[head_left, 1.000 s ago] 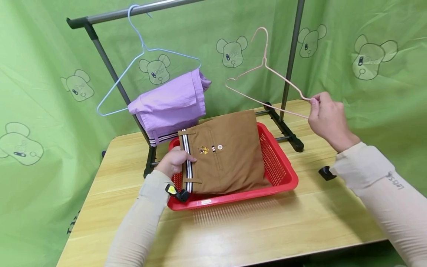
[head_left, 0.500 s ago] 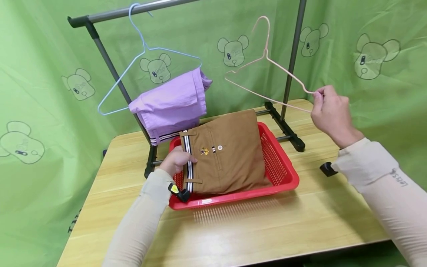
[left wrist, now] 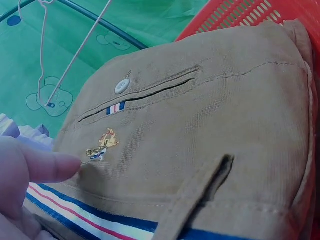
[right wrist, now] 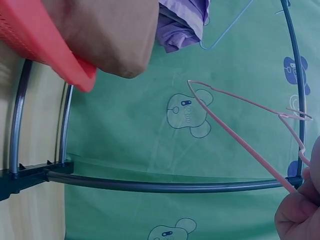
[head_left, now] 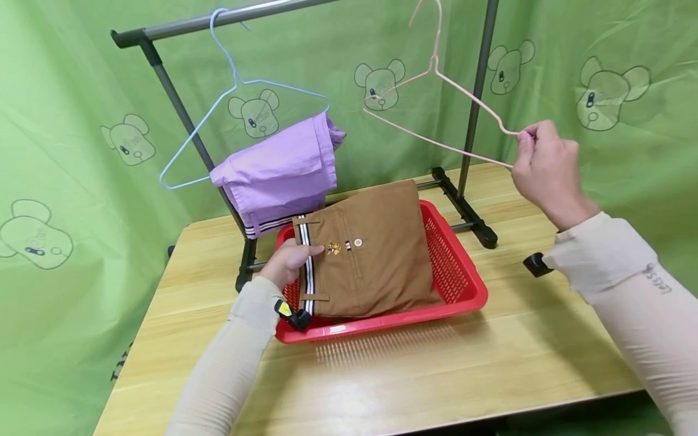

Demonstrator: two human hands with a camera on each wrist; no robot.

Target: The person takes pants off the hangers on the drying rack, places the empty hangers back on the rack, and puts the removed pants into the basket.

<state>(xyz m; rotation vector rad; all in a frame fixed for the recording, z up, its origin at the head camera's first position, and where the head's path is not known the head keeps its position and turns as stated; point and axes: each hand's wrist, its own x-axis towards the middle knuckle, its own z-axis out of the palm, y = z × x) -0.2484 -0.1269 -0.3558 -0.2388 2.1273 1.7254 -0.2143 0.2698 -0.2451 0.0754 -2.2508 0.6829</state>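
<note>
In the head view, brown trousers (head_left: 382, 266), folded, lie in a red basket (head_left: 403, 315). My left hand (head_left: 285, 264) grips them at the striped waistband, thumb on top, pointing at a small embroidered emblem (left wrist: 103, 145); the other fingers are mostly hidden. Up at the right, my right hand (head_left: 549, 172) pinches one end of a pink hanger (head_left: 435, 59), which carries no clothing. The hanger's hook is level with the rack's top bar, to the right of a blue hanger (head_left: 235, 77) with folded purple trousers (head_left: 283, 160) draped over it.
A clothes rack (head_left: 272, 8) with dark uprights and black feet (head_left: 482, 236) stands on the wooden table (head_left: 354, 393). The basket overlaps its base. A green curtain (head_left: 627, 169) with bear drawings hangs close behind.
My right hand has risen steadily, lifting the pink hanger until its hook reaches the top of the view. My left thumb has stretched toward the emblem; the basket and purple trousers stay put.
</note>
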